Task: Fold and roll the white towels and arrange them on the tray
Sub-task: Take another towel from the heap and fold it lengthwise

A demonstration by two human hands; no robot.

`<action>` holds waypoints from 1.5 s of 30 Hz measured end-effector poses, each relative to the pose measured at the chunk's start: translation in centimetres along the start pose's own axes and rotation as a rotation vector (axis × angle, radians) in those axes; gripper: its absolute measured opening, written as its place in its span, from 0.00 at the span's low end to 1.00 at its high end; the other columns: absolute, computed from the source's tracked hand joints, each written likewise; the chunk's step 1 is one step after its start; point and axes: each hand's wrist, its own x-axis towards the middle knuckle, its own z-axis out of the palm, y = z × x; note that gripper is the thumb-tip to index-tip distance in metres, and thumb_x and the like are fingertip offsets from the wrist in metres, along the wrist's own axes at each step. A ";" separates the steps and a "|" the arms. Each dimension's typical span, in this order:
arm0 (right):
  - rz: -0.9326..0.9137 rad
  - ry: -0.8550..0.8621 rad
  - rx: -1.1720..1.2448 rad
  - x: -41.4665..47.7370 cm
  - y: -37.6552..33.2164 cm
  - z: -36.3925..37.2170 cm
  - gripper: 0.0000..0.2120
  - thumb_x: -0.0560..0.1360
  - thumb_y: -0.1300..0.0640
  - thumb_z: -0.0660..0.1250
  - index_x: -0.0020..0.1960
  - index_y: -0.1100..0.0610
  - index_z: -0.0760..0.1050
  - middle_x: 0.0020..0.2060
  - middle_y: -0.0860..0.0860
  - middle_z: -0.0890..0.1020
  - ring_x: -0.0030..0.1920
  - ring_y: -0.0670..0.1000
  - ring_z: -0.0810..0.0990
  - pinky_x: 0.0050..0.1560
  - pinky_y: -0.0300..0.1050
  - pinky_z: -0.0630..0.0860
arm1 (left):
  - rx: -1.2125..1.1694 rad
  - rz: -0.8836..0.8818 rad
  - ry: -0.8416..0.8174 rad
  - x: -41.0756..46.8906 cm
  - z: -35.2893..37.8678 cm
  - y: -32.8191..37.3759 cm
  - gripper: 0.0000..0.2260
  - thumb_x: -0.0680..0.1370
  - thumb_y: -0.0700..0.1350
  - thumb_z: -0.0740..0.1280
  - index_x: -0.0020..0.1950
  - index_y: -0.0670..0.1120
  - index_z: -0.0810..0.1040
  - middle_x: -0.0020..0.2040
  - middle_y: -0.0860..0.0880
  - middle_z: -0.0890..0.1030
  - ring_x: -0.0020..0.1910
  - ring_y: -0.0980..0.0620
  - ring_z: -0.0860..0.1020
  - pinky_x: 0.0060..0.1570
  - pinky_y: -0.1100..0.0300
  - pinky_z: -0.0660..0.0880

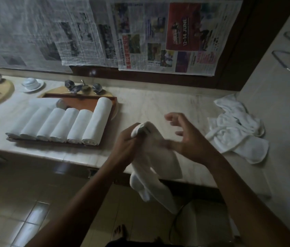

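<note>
**Limp towel at the counter edge**

Left hand grips the top of a soft white towel hanging crumpled past the near edge of the stone counter; right hand beside it, fingers spread, grasping nothing; cylindrical rolls fill the wooden tray, left.

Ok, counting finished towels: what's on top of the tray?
Six rolled towels lie side by side on the tray, a seventh roll crosswise behind them. Most of its floor is covered.

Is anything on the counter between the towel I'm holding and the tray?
Nothing visible. The towel hangs from the left hand; the counter stretch to the tray is bare. The tray's front row is full of rolled towels, with bare base only behind them.
</note>
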 end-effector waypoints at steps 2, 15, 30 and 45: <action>0.035 -0.156 -0.052 -0.6 0.5 1.7 0.46 0.65 0.42 0.82 0.77 0.44 0.64 0.71 0.40 0.72 0.69 0.38 0.72 0.67 0.42 0.74 | 0.038 0.048 -0.041 0.3 0.2 0.6 0.10 0.80 0.51 0.64 0.49 0.48 0.82 0.45 0.49 0.83 0.46 0.48 0.82 0.47 0.46 0.79; 0.123 -0.125 -0.025 -3.2 8.9 7.2 0.11 0.83 0.44 0.64 0.48 0.48 0.77 0.40 0.42 0.82 0.42 0.41 0.82 0.41 0.35 0.74 | 0.143 -0.142 0.173 -3.1 -7.0 -4.0 0.14 0.85 0.49 0.63 0.49 0.46 0.87 0.46 0.48 0.87 0.47 0.51 0.84 0.45 0.58 0.78; 0.299 -0.484 -0.353 -5.7 17.3 4.0 0.12 0.75 0.41 0.74 0.40 0.47 0.79 0.36 0.46 0.82 0.39 0.44 0.80 0.40 0.46 0.72 | -0.127 -0.525 0.200 -9.0 -8.8 -15.4 0.11 0.83 0.45 0.66 0.49 0.52 0.89 0.46 0.49 0.86 0.47 0.48 0.80 0.45 0.52 0.77; 0.221 0.262 -0.165 8.7 17.1 -7.7 0.18 0.79 0.48 0.71 0.40 0.63 0.78 0.32 0.61 0.79 0.31 0.47 0.77 0.34 0.44 0.76 | 0.083 -0.229 0.194 11.7 -8.3 -9.3 0.10 0.83 0.50 0.68 0.54 0.48 0.87 0.42 0.51 0.86 0.40 0.58 0.81 0.41 0.58 0.77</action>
